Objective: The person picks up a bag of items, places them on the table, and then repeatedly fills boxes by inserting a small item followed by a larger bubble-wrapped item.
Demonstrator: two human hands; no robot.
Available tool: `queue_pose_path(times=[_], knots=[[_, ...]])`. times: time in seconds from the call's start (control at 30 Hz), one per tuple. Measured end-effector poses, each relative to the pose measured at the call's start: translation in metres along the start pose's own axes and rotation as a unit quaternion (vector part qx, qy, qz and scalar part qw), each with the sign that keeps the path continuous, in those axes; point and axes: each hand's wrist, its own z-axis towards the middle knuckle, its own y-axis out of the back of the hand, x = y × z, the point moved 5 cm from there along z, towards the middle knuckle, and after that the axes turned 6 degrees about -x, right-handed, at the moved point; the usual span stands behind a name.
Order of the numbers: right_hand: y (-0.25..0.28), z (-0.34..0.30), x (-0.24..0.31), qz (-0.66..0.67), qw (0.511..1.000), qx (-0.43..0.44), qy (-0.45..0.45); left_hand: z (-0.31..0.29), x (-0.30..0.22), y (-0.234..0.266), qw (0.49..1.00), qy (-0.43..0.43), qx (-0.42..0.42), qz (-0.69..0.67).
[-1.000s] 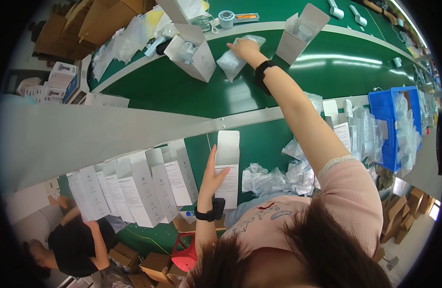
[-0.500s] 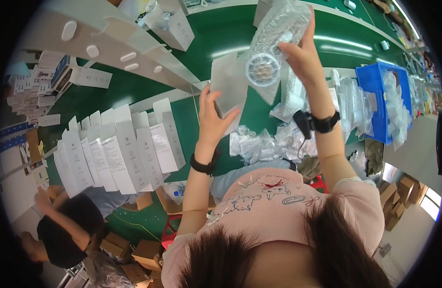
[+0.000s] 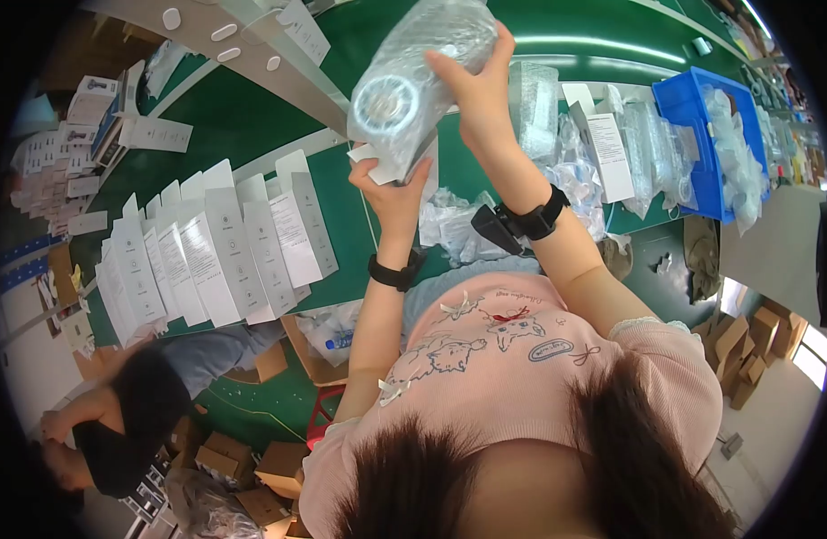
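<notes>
Inside a clear bubble-wrap bag is a cylindrical item (image 3: 431, 49) with a pale ring at its near end. My right hand (image 3: 482, 94) is closed round the bag's right side. Below it, my left hand (image 3: 391, 190) grips a white carton (image 3: 393, 163) with thumb and fingers on either side. Most of that carton is hidden behind the bag, and the ringed end sits over its upper part. Whether the item has entered the carton, I cannot tell. Crumpled clear plastic bags (image 3: 458, 225) lie on the green table beside my left wrist.
White cartons (image 3: 223, 256) stand in a row at left, flaps raised. A metal post (image 3: 292, 76) slants across the upper left. To the right are another white carton (image 3: 608, 157), bubble-wrapped packages (image 3: 642, 148) and a blue bin (image 3: 696, 148). A co-worker (image 3: 148, 404) is at lower left.
My right hand has carried the bubble-wrapped item left, from beside the white carton to over it. My left hand has closed further round the carton. The whole view has shifted somewhat.
</notes>
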Motion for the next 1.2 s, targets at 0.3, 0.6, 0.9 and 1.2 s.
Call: queue_pose_path(times=[0.3,0.6,0.9,1.2], knots=[[0.01,-0.022,-0.01,-0.204,0.959,-0.061,0.187,-0.002,-0.004,-0.005,0.997,-0.057,-0.009,-0.047],[0.021,-0.049,-0.022,-0.355,0.848,0.205,0.336,0.007,0.012,0.022,0.99,-0.072,-0.055,-0.105],[0.06,-0.133,-0.131,-0.455,0.702,0.515,0.188,-0.005,0.01,0.052,0.989,-0.127,-0.018,-0.071],[0.055,-0.129,-0.111,-0.452,0.618,0.621,0.164,0.006,-0.052,0.06,0.983,-0.074,0.129,0.111]])
